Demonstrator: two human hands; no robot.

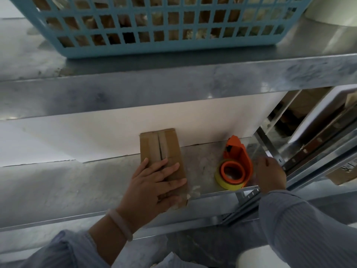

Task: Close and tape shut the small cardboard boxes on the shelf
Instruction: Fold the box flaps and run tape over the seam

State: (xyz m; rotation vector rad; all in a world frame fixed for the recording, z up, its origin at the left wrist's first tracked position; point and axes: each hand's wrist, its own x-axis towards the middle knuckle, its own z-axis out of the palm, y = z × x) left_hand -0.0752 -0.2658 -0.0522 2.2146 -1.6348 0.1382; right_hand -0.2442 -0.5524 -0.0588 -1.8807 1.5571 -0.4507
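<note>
A small brown cardboard box (160,144) lies flat on the metal shelf (67,182), its top flaps folded in with a dark seam down the middle. My left hand (154,182) presses flat on the near half of the box, fingers straight and spread. An orange tape dispenser (238,161) with a yellow-edged tape roll (227,180) stands to the right of the box. My right hand (270,173) is just right of the dispenser, back toward the camera; its fingers are blurred and I cannot see whether they touch the dispenser.
A light blue plastic basket (154,41) holding brown items sits on the upper shelf (173,88). A white board (116,132) lines the back of the lower shelf. Metal shelf uprights (270,144) and stacked boards (318,132) crowd the right side.
</note>
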